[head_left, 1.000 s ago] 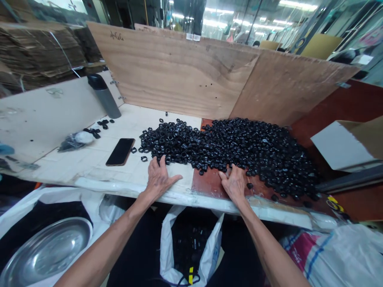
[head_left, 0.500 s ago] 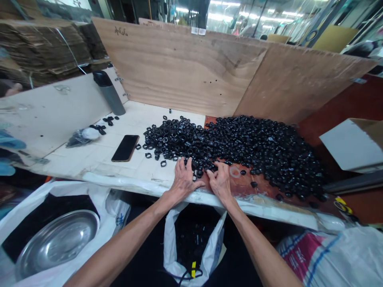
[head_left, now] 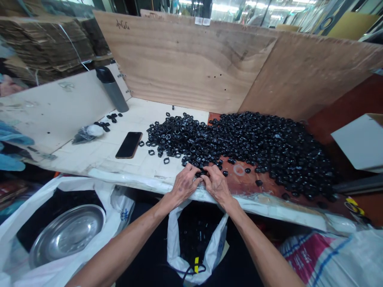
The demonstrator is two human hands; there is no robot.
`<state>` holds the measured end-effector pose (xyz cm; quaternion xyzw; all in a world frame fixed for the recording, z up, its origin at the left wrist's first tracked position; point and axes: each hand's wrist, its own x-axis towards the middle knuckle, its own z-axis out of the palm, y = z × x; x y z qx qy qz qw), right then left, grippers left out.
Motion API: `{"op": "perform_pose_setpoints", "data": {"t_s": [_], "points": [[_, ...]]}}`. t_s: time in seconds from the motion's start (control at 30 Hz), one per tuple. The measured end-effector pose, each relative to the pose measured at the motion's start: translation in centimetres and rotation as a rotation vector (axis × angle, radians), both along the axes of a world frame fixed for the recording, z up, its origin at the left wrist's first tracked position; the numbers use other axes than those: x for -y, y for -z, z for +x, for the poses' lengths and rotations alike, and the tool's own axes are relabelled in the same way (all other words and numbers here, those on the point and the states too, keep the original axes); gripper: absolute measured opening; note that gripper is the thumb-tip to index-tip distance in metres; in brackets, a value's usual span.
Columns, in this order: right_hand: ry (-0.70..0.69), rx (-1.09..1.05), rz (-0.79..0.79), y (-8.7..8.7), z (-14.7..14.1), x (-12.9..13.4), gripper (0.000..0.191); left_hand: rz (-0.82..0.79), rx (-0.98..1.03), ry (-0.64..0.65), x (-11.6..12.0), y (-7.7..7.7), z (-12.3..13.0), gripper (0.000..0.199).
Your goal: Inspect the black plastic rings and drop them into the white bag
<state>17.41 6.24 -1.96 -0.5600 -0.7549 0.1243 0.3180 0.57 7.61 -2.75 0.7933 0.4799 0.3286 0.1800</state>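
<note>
A pile of small black plastic rings (head_left: pixel 176 133) lies on the pale part of the bench. It runs into a larger heap of small black caps (head_left: pixel 269 147) on the reddish-brown part. At the near edge of the piles, my left hand (head_left: pixel 184 182) has its fingers curled, thumb pointing right. Facing it, my right hand (head_left: pixel 216 184) is bent the same way, with the fingertips of both hands almost meeting. Small black parts (head_left: pixel 201 173) sit between the fingers of the two hands; their exact shape is partly hidden. Below the hands hangs an open white sack (head_left: pixel 173 243) with black parts inside.
Left on the bench are a phone (head_left: pixel 129 145), a grey bottle (head_left: pixel 115 93) and a plastic bag (head_left: pixel 86 133). Wooden boards (head_left: pixel 191 59) wall the back. A metal bowl (head_left: pixel 70 231) rests in a sack at lower left; a white box (head_left: pixel 357 139) stands right. Another person's hand (head_left: pixel 8 85) shows far left.
Both hands have come closer together at the bench edge, fingers now curled inward around small black parts. The head view has shifted slightly. The piles look much the same.
</note>
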Motion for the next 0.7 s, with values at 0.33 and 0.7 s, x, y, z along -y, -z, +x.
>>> {"op": "perform_pose_setpoints", "data": {"t_s": [0.33,0.7], "points": [[-0.039,0.158,0.056,0.4,-0.3,0.5,0.015,-0.052,0.185,-0.035,0.5,0.7,-0.5,0.025],[-0.069,-0.357,-0.094,-1.4,0.3,1.0,0.015,-0.115,0.307,0.052,0.4,0.4,-0.7,0.023]]}}
